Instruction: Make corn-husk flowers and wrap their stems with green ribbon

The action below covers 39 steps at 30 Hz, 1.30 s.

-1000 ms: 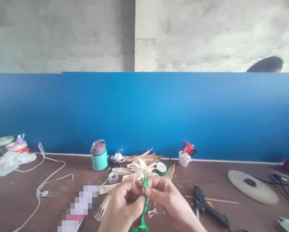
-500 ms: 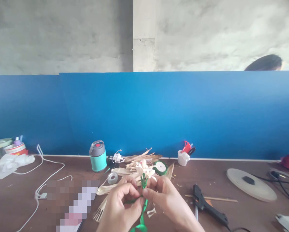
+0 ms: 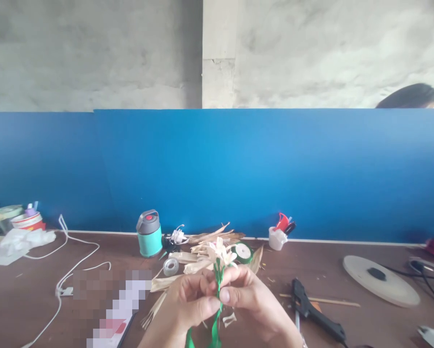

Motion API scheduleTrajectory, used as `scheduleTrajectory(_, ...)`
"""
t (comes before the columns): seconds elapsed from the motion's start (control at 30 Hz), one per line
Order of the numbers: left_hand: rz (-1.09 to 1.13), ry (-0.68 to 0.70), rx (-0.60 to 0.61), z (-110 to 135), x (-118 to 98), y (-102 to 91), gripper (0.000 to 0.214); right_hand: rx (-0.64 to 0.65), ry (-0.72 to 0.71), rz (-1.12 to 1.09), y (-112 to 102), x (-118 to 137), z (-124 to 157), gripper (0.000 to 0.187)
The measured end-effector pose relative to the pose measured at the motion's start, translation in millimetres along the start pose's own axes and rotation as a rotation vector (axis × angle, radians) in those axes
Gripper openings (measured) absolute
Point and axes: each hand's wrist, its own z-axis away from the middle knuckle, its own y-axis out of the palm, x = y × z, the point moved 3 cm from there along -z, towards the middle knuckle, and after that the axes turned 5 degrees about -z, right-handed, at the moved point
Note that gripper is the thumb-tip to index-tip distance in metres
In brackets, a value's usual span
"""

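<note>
My left hand and my right hand meet low in the middle of the view, both pinched on a green ribbon wound round the stem of a pale husk flower. The flower's cream petals stick up just above my fingertips. The ribbon's loose end hangs down between my wrists to the bottom edge. My fingers hide the stem itself.
On the brown table lie dried husk strips, a clear tape roll, a green ribbon spool, a teal jar, a white cup, a black glue gun, a round disc and white cables. A person's dark hair shows above the blue partition.
My hands have drawn closer together and lifted the flower slightly. The ribbon now shows two hanging strands below my fingers.
</note>
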Motion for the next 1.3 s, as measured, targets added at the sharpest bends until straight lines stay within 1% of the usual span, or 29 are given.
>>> scheduleTrajectory(0.17, 0.015, -0.024, -0.015, 3.5, 0.3, 2.8, 0.031, -0.018, -0.043, -0.011, -0.3, 0.4, -0.6, 0.011)
scheduleTrajectory(0.27, 0.018, -0.034, -0.008, 4.1, 1.4, 2.2, 0.029, -0.035, -0.027, 0.04, 0.4, 4.5, 1.3, 0.014)
scheduleTrajectory(0.33, -0.013, -0.019, -0.028, 3.9, 1.3, 0.6, 0.027, -0.051, -0.013, 0.091, -0.2, 6.2, 3.1, 0.015)
scheduleTrajectory(0.43, -0.051, -0.001, -0.047, 3.1, -0.1, -2.3, 0.024, -0.059, -0.042, 0.157, -0.3, 7.7, 6.0, 0.017)
scheduleTrajectory(0.5, -0.019, -0.044, 0.022, 2.5, -0.4, -1.9, 0.025, -0.057, -0.058, 0.162, 0.7, 8.1, 7.8, 0.018)
scheduleTrajectory(0.6, 0.044, -0.186, 0.144, 3.1, 1.1, 0.4, 0.024, -0.031, -0.023, 0.116, 2.3, 7.8, 9.2, 0.019)
scheduleTrajectory(0.67, 0.071, -0.242, 0.153, 3.5, 3.1, 0.8, 0.021, -0.015, -0.003, 0.093, 2.4, 8.1, 9.1, 0.018)
scheduleTrajectory(0.77, 0.089, -0.184, 0.074, 1.8, 7.0, -1.1, 0.022, -0.021, -0.019, 0.091, 1.7, 9.7, 7.9, 0.014)
scheduleTrajectory(0.9, 0.07, -0.05, -0.049, -1.6, 10.7, -2.9, 0.029, -0.123, -0.044, 0.124, -0.8, 9.6, 6.8, 0.012)
scheduleTrajectory(0.97, -0.01, 0.035, -0.1, -1.0, 7.9, -1.3, 0.029, -0.195, -0.047, 0.159, -3.1, 7.8, 6.0, 0.015)
scheduleTrajectory(1.03, -0.19, 0.094, -0.176, 2.5, 2.8, 1.6, 0.025, -0.262, -0.054, 0.205, -5.6, 5.5, 4.5, 0.02)
scheduleTrajectory(1.1, -0.39, 0.108, -0.28, 7.5, -2.3, 4.5, 0.022, -0.325, -0.053, 0.244, -7.8, 3.2, 2.8, 0.024)
scheduleTrajectory(1.17, -0.487, 0.116, -0.357, 11.8, -5.7, 7.0, 0.022, -0.369, -0.045, 0.256, -8.9, 1.3, 1.6, 0.026)
scheduleTrajectory(1.23, -0.477, 0.118, -0.381, 13.3, -5.8, 7.7, 0.023, -0.382, -0.038, 0.222, -8.9, 0.2, 1.5, 0.025)
scheduleTrajectory(1.3, -0.397, 0.078, -0.357, 11.9, -2.2, 5.9, 0.024, -0.358, -0.028, 0.174, -8.1, -0.2, 2.4, 0.023)
